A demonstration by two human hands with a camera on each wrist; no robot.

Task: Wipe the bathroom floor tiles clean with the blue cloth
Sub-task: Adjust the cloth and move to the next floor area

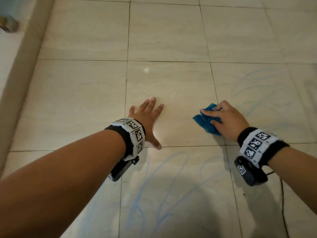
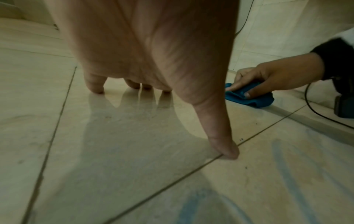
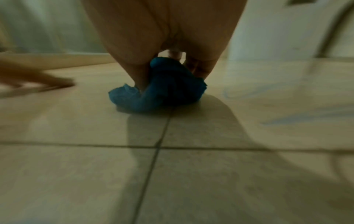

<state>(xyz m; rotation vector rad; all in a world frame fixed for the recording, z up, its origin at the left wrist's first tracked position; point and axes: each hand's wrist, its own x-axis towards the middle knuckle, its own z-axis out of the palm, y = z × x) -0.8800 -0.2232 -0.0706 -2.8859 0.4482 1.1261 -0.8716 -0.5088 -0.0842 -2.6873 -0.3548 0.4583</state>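
1. Blue cloth (image 1: 206, 121) sits bunched on the floor tiles (image 1: 171, 40) under my right hand (image 1: 228, 120), fingers curled over it, thumb pinning its near edge.
2. My left hand (image 1: 149, 121) is spread, fingertips (image 2: 95, 89) and thumb touching tile, holding nothing.
3. Blue streaks (image 1: 154, 186) lie nearer me than both hands.

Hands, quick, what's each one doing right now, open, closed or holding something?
Left hand: open, fingers spread, pressed on the floor.
Right hand: closed on the cloth, pressing it to the floor.
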